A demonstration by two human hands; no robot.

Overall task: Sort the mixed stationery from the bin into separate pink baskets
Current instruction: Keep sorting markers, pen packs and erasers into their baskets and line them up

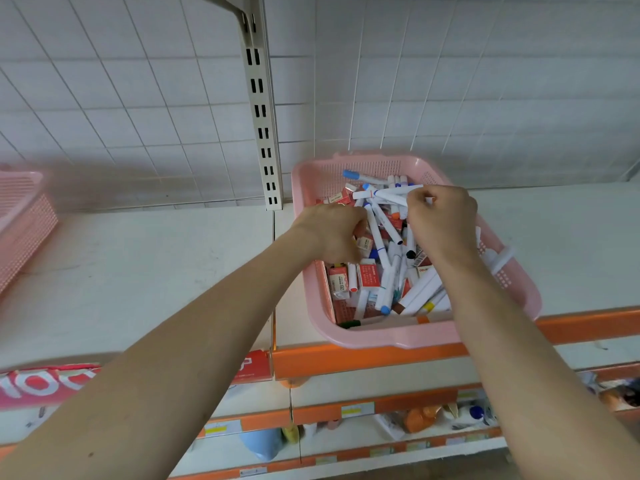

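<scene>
A pink basket (pixel 408 336) sits on the white shelf, filled with several white markers with coloured caps and several red-and-white eraser boxes (pixel 369 277). My right hand (pixel 441 220) hovers over the basket's middle and grips a few white markers (pixel 388 194) that stick out to the left. My left hand (pixel 330 230) reaches into the basket's left side, fingers curled down among the erasers; what it holds is hidden. Another pink basket (pixel 24 220) stands at the far left edge of the shelf.
The white shelf (pixel 156 271) has an orange front edge (pixel 363 358). A slotted metal upright (pixel 261 116) rises against the white grid back wall. Lower shelves hold bottles and other goods (pixel 433 417). A red and pink label strip (pixel 45 384) runs along the lower left.
</scene>
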